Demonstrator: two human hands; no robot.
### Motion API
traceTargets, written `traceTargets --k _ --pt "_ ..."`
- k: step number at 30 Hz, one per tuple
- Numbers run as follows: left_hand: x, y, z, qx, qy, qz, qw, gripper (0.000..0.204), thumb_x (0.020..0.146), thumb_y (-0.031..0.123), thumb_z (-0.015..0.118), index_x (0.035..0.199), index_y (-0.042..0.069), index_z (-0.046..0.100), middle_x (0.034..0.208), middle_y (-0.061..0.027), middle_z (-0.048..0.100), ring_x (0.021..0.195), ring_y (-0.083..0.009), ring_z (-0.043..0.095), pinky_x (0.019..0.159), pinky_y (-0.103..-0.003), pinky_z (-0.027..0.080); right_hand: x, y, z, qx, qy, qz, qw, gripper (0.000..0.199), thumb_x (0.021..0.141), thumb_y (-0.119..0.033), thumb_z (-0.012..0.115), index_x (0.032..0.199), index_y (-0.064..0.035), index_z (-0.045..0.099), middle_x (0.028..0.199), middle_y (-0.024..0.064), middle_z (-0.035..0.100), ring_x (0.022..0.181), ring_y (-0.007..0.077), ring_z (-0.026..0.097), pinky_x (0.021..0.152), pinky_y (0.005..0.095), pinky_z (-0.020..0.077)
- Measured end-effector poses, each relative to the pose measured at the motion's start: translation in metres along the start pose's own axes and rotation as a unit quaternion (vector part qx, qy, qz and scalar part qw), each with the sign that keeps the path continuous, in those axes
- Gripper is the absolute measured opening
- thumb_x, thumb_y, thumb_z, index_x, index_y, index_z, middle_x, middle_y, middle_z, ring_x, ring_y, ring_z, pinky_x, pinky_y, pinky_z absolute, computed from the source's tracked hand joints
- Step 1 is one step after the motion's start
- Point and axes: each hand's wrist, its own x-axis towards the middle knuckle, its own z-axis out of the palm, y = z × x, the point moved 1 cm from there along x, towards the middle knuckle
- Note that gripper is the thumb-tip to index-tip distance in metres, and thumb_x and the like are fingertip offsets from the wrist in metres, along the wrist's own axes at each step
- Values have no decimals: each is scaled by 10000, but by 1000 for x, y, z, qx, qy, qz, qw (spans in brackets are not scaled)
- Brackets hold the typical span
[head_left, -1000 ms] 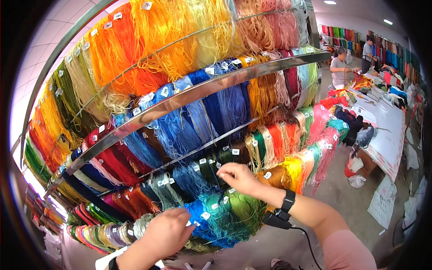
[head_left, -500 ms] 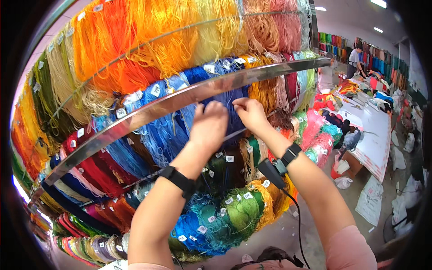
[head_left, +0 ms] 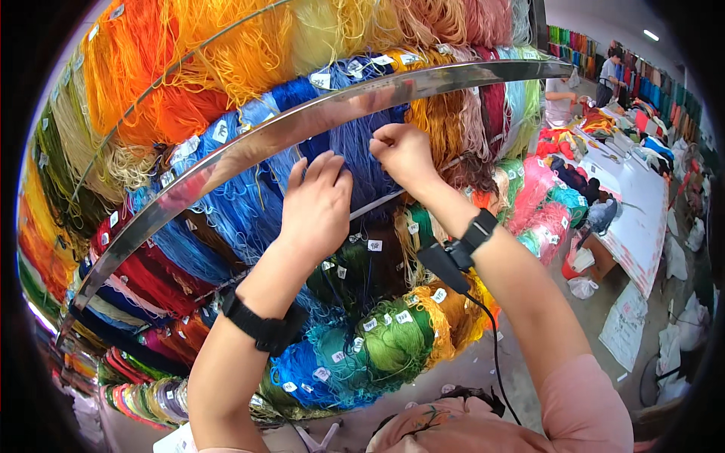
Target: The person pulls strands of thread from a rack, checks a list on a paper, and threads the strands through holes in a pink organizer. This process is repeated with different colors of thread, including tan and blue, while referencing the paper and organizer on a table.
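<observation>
"While both hands are up at the rack, where is the thread nearest them?"

"Blue thread skeins (head_left: 356, 147) hang just beside them: at one o'clock from the left hand (head_left: 317, 204), and at nine from the right hand (head_left: 404, 155). I can't tell whether any fingertip touches a strand."

"How are the hands shaped?"

"The left is half unfolded, its fingers apart and loosely bent, with nothing visible in its grasp. The right is mostly curled, thumb and index finger drawn close together; whether a thread is caught between them, I can't tell."

"And what carries the thread?"

"A tiered rack. Its shiny metal bar (head_left: 453, 73) curves from eight o'clock over to two, passing in front of the blue. Orange skeins (head_left: 204, 60) hang between ten and eleven, gold-brown skeins (head_left: 438, 106) at one, a green bundle (head_left: 400, 336) between five and six."

"The room?"

"Grey floor (head_left: 472, 366) at five, a white table (head_left: 638, 226) at three with heaped cloth (head_left: 596, 121) along it, and two people (head_left: 608, 75) at two, near the cloth."

"Which way does the blue run?"

"Downward: between the hands its long axis runs from twelve to six; farther left it leans, eleven to five."
</observation>
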Motion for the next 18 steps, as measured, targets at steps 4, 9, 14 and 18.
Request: traceTargets --k 4,9,14,18 --pt "-8 10 -12 -140 32 -5 990 215 634 38 549 845 7 525 950 -93 507 916 -254 467 794 -347 362 -15 -3 -20 207 -31 88 974 137 737 -112 541 742 19 582 564 21 539 461 77 489 403 173 344" --pt "4 20 -15 -367 81 -137 917 98 685 5 529 778 -10 557 761 -114 573 621 -231 546 552 -282 444 -16 -1 -33 406 -116 140 895 133 751 -77 499 784 25 578 659 71 576 500 84 509 433 169 376" --pt "25 17 -1 -578 66 -326 745 157 768 63 514 870 -39 576 744 -26 580 611 -73 507 576 -200 417 -13 -2 -40 503 -177 205 821 144 756 -81 470 803 32 545 743 107 581 563 120 560 469 187 414" --pt "35 20 5 -615 145 -345 694 149 777 73 510 870 -20 580 765 -32 581 602 -61 492 563 -189 412 -11 0 -46 532 -239 224 781 135 766 -82 457 790 20 542 733 106 579 552 124 566 456 185 416"
